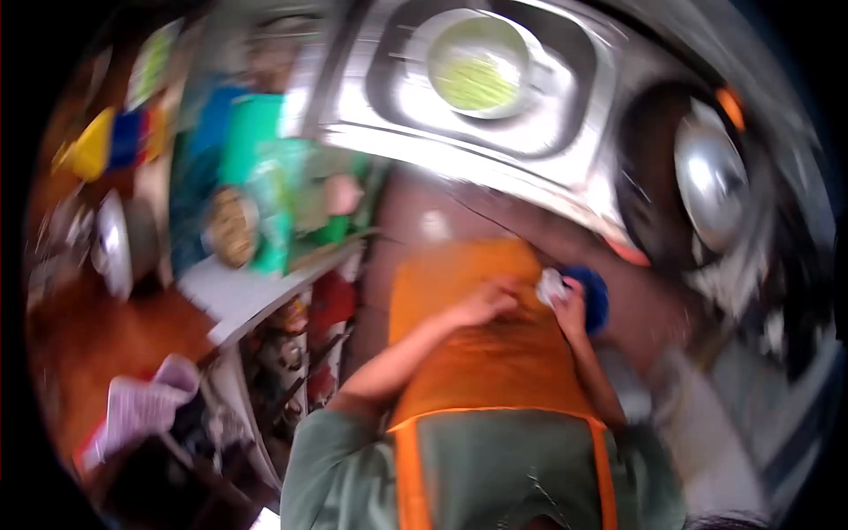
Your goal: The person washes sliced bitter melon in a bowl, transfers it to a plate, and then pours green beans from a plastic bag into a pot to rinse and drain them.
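My left hand [484, 302] is in front of the orange apron [468, 362], its fingers smeared by motion and near the cloth. At the apron's right edge, my right hand [570, 307] is closed on a small crumpled white piece [552, 286], which looks like tissue or thin plastic; I cannot tell which. Just behind that hand, a blue round object [597, 299] shows, partly covered by the fingers.
Ahead is a steel sink [380, 97] with a white colander [481, 66] holding green strips. A metal lid [711, 181] sits at the right. To the left, a shelf [234, 296] carries a bowl [232, 226] of brown pieces and green containers [256, 132].
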`<state>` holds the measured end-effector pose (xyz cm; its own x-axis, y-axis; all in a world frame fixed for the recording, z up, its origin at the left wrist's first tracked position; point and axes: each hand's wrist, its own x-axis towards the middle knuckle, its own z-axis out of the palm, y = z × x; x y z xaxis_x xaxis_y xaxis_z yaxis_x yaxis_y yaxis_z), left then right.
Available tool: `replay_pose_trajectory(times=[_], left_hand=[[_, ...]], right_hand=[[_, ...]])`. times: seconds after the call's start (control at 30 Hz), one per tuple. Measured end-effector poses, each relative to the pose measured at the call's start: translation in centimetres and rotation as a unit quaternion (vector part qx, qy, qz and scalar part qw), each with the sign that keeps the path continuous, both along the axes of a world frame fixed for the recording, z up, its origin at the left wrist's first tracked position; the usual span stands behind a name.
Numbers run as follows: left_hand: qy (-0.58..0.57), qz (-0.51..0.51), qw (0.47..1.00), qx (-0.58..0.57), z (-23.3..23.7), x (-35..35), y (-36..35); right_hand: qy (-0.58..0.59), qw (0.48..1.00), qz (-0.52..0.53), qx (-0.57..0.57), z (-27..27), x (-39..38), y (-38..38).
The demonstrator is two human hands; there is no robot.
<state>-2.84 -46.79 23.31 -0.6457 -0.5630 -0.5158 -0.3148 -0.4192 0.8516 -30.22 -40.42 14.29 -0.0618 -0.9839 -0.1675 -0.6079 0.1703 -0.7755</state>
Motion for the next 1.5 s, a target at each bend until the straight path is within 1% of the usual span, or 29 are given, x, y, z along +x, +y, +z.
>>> replay_pose_trajectory(times=[0.03, 0.07, 0.13, 0.2, 0.23, 0.27, 0.3, 0.33, 0.37, 0.4, 0.43, 0.47, 0.53, 0.6, 0.67, 0.7, 0.77, 0.83, 0.93, 1.0, 1.07, 1.13, 1.2, 1.23, 1.3, 1.37, 1.4, 1.47, 1.5], left_hand=[[0.010, 0.140, 0.990, 0.000, 0.1, 0.3, 1.7], [-0.042, 0.105, 0.994, -0.010, 1.1, 1.5, 0.8], [-0.081, 0.166, 0.980, -0.068, -1.9, 4.6, 2.0], [-0.104, 0.287, 0.952, -0.026, -2.8, 9.6, 0.1], [-0.115, 0.359, 0.926, -0.015, -3.0, 13.2, -0.9], [-0.225, 0.365, 0.880, -0.203, -6.4, 18.2, -1.7], [-0.228, 0.458, 0.833, -0.212, -5.6, 22.1, -4.1], [-0.223, 0.524, 0.774, -0.277, -1.9, 24.8, -7.0], [-0.212, 0.601, 0.726, -0.261, 2.2, 26.7, -9.3], [-0.305, 0.587, 0.678, -0.321, 4.0, 30.3, -11.0], [-0.400, 0.562, 0.599, -0.406, 4.9, 33.0, -12.7], [-0.449, 0.522, 0.592, -0.418, 3.8, 36.9, -14.2], [-0.735, 0.298, 0.531, -0.298, 2.7, 40.0, -16.6], [-0.689, 0.351, 0.612, -0.169, 1.4, 40.5, -17.2], [-0.590, 0.420, 0.678, -0.127, -3.8, 42.8, -17.3], [-0.540, 0.456, 0.699, -0.109, -5.6, 43.5, -17.2], [-0.490, 0.496, 0.703, -0.140, -4.0, 42.9, -16.2], [-0.478, 0.488, 0.702, -0.199, 1.3, 40.8, -14.2], [-0.360, 0.586, 0.640, -0.342, 1.6, 40.3, -11.3], [-0.356, 0.599, 0.621, -0.360, 1.6, 40.0, -9.1], [-0.343, 0.605, 0.600, -0.395, 0.7, 40.0, -7.0], [-0.382, 0.574, 0.589, -0.423, 1.2, 39.6, -4.8], [-0.403, 0.545, 0.584, -0.447, 3.7, 38.4, -2.4], [-0.383, 0.546, 0.603, -0.439, 4.7, 38.2, -1.6], [-0.347, 0.537, 0.624, -0.449, 6.4, 37.8, -1.4], [-0.368, 0.484, 0.623, -0.493, 6.6, 37.7, -2.7], [-0.381, 0.454, 0.617, -0.518, 5.6, 37.9, -3.8], [-0.450, 0.349, 0.688, -0.449, 2.5, 39.1, -5.5], [-0.449, 0.330, 0.737, -0.382, 2.3, 39.6, -7.0]], right_hand=[[0.001, 0.988, -0.039, 0.151, -2.4, -3.0, 3.1], [-0.022, 0.956, -0.071, 0.285, -3.3, -4.5, 4.5], [-0.045, 0.958, -0.095, 0.267, -2.2, -6.4, 7.0], [-0.112, 0.963, -0.070, 0.235, -1.9, -5.4, 6.5], [-0.160, 0.961, -0.092, 0.207, -3.5, -5.1, 7.1], [-0.185, 0.958, -0.062, 0.210, -3.7, -4.7, 6.3], [-0.151, 0.956, -0.075, 0.241, -3.3, -2.9, 5.0], [-0.185, 0.934, -0.078, 0.297, -2.0, -0.2, 2.5], [-0.236, 0.929, -0.063, 0.279, -1.0, 3.0, 0.6], [-0.245, 0.929, -0.009, 0.279, -1.7, 5.6, -0.8], [-0.258, 0.928, 0.040, 0.267, -1.5, 9.0, -2.5], [-0.267, 0.925, 0.089, 0.254, -0.8, 12.8, -4.6], [-0.348, 0.893, 0.187, 0.214, 1.3, 20.8, -8.7], [-0.227, 0.922, 0.285, 0.134, 7.9, 29.6, -13.8], [-0.190, 0.919, 0.332, -0.095, 10.2, 37.5, -17.9], [-0.194, 0.914, 0.322, -0.153, 12.1, 41.3, -19.7], [-0.175, 0.896, 0.292, -0.284, 14.2, 48.6, -23.1], [-0.119, 0.882, 0.277, -0.362, 14.2, 54.0, -26.2], [-0.018, 0.884, 0.297, -0.362, 10.8, 59.0, -29.3], [0.053, 0.861, 0.344, -0.372, 7.4, 61.3, -29.9], [0.143, 0.822, 0.385, -0.396, 5.4, 61.8, -27.4], [0.201, 0.800, 0.436, -0.361, 4.8, 62.5, -26.4], [0.227, 0.792, 0.499, -0.269, 5.3, 62.8, -26.5], [0.170, 0.823, 0.468, -0.274, 4.8, 62.2, -26.4], [-0.049, 0.899, 0.350, -0.259, 4.8, 60.3, -25.9], [-0.212, 0.915, 0.235, -0.251, 7.1, 56.4, -24.5], [-0.197, 0.925, 0.215, -0.242, 7.9, 53.1, -23.1], [-0.194, 0.944, 0.174, -0.201, 4.1, 44.9, -18.8], [-0.166, 0.960, 0.143, -0.176, 0.6, 40.3, -15.8]])
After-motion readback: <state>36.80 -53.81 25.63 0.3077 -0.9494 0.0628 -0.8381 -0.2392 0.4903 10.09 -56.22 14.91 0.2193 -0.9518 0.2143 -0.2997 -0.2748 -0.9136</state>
